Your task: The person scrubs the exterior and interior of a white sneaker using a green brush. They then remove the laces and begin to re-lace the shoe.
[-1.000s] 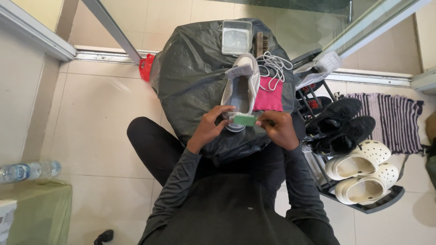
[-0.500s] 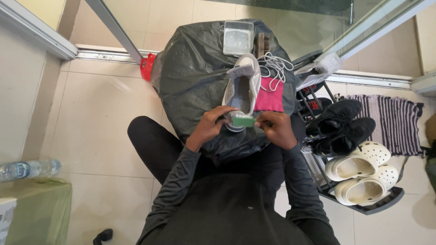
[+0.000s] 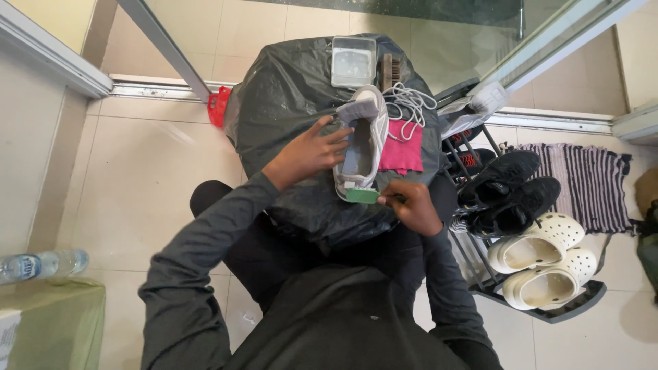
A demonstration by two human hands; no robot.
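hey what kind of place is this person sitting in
Likely a home entryway: a shoe rack holding black sneakers and white clogs, a sliding door track, tiled floor.

Black plastic sheet [image 3: 288, 103] covered a rounded stand. Near its far edge sat a clear plastic box [image 3: 354, 61] with a wooden brush [image 3: 391, 70] just beside it, to the right. White laces [image 3: 411, 106] lay loose toward the right edge, partly over a pink cloth [image 3: 402, 154].

Red bag [image 3: 218, 106] lay on the tiled floor [image 3: 144, 185] against the sheet's left edge, by the door track.

Shoe rack [image 3: 548, 312] stood right of the stand, with black sneakers [image 3: 510, 188] and white clogs [image 3: 545, 264] on it. Striped mat [image 3: 593, 181] lay beyond.

At lower left, a water bottle [image 3: 41, 264] lay by the far edge of a green-covered surface [image 3: 58, 322].
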